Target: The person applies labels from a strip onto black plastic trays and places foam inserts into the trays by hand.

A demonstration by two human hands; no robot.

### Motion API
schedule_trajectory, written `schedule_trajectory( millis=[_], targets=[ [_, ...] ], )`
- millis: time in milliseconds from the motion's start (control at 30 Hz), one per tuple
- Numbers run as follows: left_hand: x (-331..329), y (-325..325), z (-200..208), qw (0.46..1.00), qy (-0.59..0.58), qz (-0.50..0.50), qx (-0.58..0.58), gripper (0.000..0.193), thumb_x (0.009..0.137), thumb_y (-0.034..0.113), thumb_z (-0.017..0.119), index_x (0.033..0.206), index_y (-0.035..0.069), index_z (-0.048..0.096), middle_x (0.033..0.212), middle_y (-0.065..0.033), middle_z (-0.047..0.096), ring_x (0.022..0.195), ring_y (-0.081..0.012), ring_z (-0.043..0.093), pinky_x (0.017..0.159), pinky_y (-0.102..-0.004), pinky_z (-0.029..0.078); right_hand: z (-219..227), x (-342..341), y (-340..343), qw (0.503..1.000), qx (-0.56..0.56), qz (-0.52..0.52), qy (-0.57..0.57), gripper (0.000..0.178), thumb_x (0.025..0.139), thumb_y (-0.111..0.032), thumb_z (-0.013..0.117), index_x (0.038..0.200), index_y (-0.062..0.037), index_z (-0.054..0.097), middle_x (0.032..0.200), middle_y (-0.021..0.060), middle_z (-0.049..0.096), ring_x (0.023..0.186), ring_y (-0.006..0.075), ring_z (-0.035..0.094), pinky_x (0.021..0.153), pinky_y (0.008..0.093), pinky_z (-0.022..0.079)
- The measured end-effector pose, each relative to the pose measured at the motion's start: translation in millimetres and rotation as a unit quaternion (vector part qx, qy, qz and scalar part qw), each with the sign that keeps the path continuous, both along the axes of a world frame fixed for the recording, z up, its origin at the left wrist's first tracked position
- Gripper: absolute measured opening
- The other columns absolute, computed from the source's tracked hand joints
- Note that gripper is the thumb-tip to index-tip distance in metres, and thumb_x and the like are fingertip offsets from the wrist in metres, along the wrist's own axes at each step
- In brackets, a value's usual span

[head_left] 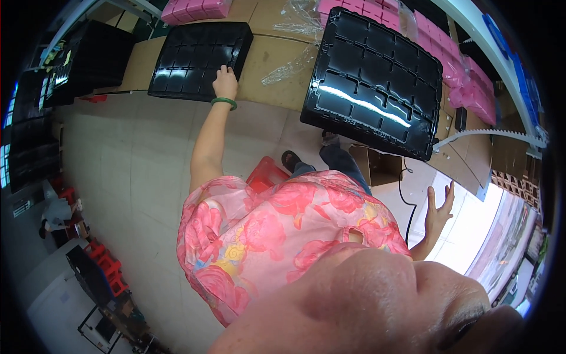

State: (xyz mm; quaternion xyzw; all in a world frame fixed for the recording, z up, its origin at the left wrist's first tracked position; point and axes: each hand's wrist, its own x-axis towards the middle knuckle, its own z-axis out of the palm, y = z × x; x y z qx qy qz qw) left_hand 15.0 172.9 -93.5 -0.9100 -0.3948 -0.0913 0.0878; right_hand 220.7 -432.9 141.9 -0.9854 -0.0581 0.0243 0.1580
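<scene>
A black plastic tray [197, 56] with moulded compartments lies on the cardboard-covered table at the far left. My left hand [225, 82], with a green bangle at the wrist, has its fingers bent round the near right part of that tray; the fingertips are partly hidden. To the right stands a thicker pile of similar black trays [377, 76], glossy on top and reaching over the table's front edge. Off to the right, below that pile, my right hand [439, 209] is held in the air with fingers spread, touching nothing.
Pink packs [194, 9] line the back of the table, with more at the right. Clear plastic wrap [289, 68] lies between the trays. A white ridged strip [495, 134] crosses the right side. Below are an open carton [380, 165] and a red stool [265, 174].
</scene>
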Motion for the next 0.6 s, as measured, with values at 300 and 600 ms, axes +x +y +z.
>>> schedule_trajectory(
  millis=[300, 600],
  targets=[
    [-4.3, -101.8, 4.0, 0.961, -0.231, -0.025, -0.149, 0.049, 0.084, 0.018, 0.063, 0.127, -0.001, 0.049, 0.128, -0.0245, 0.047, 0.118, -0.0397, 0.045, 0.101, -0.0444, 0.036, -96.7, 184.3, -55.7, 0.985, 0.168, 0.000, -0.046, 0.082, 0.076, -0.051, 0.070, 0.136, -0.0013, 0.044, 0.136, 0.0194, 0.049, 0.127, 0.0317, 0.047, 0.103, 0.0359, 0.037],
    [-5.4, -313.6, 31.3, 0.705, -0.289, 0.046, -0.646, 0.027, 0.093, 0.014, 0.057, 0.115, -0.002, 0.060, 0.098, -0.0109, 0.068, 0.090, -0.0165, 0.064, 0.081, -0.0263, 0.049, -209.9, 384.6, -55.9, 0.984, 0.131, -0.121, 0.005, 0.082, 0.072, -0.042, 0.074, 0.136, 0.0006, 0.044, 0.131, 0.0203, 0.053, 0.117, 0.0291, 0.055, 0.097, 0.0334, 0.043]
  ],
)
